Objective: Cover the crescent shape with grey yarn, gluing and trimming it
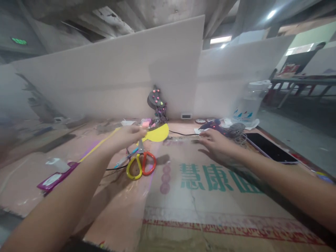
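My left hand point(130, 136) reaches in from the left with its fingers closed at the edge of a flat yellow half-round piece point(159, 133), which looks like paper or foam sheet. Just below it lies a pair of scissors point(141, 162) with one yellow and one red-orange handle loop. A pen-like blue stick point(128, 157) rests left of the scissors. My right hand point(215, 143) hovers low over the board, its fingers apart. A short, thin dark thing point(195, 141) shows at its fingertips; blur hides what it is.
Grey yarn point(237, 133) and a black-screened phone point(270, 148) lie at the right. Behind them stands a clear plastic jug point(246, 103). A dark ornament with pink beads point(156, 99) leans at the white partition point(118, 77). A purple tool point(56, 179) lies left.
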Tool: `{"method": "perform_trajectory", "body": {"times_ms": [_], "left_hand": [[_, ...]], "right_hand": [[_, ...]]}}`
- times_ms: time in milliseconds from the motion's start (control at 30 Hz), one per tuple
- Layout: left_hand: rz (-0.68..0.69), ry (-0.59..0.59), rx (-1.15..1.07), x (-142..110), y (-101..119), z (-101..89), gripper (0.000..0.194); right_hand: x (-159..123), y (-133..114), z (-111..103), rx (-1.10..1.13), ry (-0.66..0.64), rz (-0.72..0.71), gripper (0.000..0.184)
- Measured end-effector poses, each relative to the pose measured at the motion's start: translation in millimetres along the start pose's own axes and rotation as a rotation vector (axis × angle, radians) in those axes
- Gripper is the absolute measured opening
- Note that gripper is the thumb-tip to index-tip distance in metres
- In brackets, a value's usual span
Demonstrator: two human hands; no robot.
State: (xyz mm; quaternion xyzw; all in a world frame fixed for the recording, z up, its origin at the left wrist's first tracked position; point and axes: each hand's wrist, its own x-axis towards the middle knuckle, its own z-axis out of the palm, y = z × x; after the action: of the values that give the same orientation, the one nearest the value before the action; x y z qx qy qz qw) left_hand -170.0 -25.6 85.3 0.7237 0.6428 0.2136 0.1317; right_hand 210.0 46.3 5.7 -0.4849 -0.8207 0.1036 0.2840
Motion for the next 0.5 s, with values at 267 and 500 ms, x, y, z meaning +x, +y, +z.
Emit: {"method": "perform_trajectory", "body": {"times_ms": [267,500], "left_hand": [[0.199,-0.356,-0.17,11.5,90.1,100.9,0.042],[0.169,-0.321,0.305,63.9,63.2,89.3,0.03]], "right_hand": [[-48.1,-40.3,-23.3,0.268,-0.298,0.118,0.032],[-71.8,-3.9,-12.6,-0.108,-0.261,0.101,0.026]]}}
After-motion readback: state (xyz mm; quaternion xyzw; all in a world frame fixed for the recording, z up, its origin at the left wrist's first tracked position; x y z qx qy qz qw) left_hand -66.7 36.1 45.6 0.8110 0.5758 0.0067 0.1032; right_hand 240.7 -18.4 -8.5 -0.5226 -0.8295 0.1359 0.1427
